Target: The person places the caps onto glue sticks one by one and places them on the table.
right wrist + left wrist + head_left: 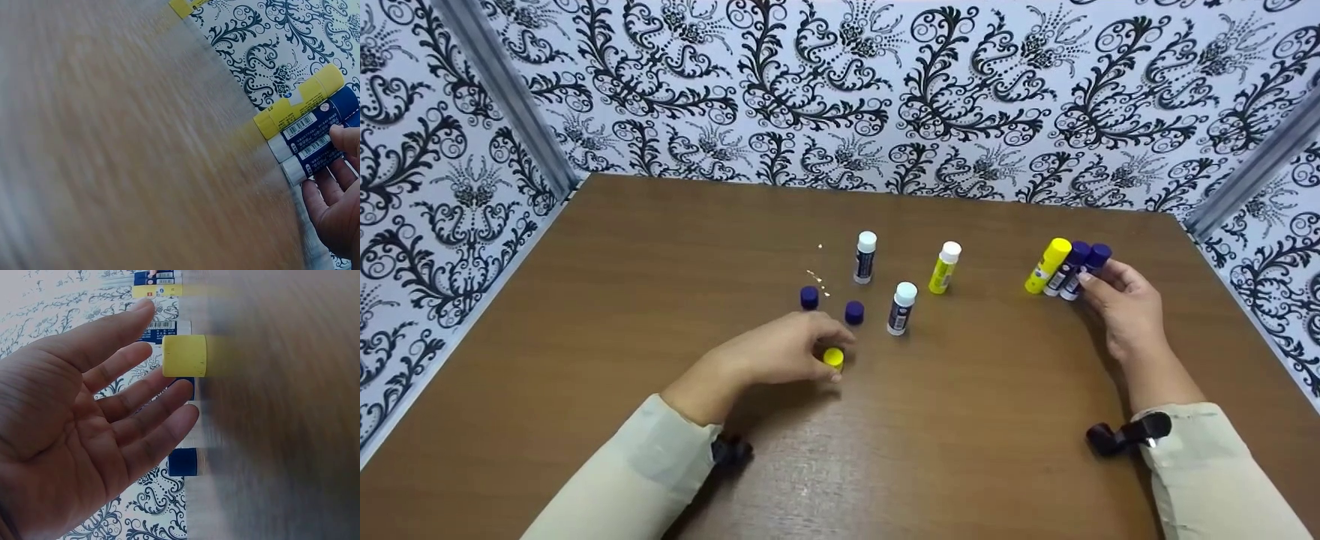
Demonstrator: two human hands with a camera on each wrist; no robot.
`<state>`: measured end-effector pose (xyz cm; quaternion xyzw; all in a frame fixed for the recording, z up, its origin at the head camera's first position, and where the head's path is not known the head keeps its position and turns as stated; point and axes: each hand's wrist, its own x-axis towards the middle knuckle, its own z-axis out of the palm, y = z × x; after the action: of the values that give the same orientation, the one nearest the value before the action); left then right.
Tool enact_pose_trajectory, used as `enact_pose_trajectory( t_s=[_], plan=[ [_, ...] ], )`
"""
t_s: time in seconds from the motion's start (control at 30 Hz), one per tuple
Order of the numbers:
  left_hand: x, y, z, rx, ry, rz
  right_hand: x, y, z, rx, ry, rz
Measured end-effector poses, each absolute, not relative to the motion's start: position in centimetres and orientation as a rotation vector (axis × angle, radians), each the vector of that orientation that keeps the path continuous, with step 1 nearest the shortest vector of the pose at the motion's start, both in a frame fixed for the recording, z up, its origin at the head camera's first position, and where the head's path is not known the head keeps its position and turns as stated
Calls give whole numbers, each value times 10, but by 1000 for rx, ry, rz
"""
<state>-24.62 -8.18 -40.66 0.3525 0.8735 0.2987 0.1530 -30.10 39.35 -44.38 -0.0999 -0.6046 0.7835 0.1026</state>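
My left hand reaches round a yellow cap that stands on the table. In the left wrist view its fingers are relaxed and spread beside the yellow cap, with a gap to the thumb. At the right, my right hand pinches a dark blue glue stick between thumb and fingers. That stick stands upright at the end of a tight row, against another blue glue stick and a yellow glue stick. The right wrist view shows the thumb over the nearest blue stick.
Two blue caps stand beyond my left hand. Uncapped glue sticks with white tops stand mid-table: two blue ones and a yellow-green one. White crumbs lie near the caps. Patterned panels border the table.
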Motion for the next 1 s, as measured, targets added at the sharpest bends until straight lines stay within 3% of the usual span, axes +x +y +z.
enact_pose_trajectory(
  t_s=[1.0],
  plan=[
    [-245, -78, -412, 947, 2578, 782, -300, 395, -442, -369, -1840, 2309]
  ],
)
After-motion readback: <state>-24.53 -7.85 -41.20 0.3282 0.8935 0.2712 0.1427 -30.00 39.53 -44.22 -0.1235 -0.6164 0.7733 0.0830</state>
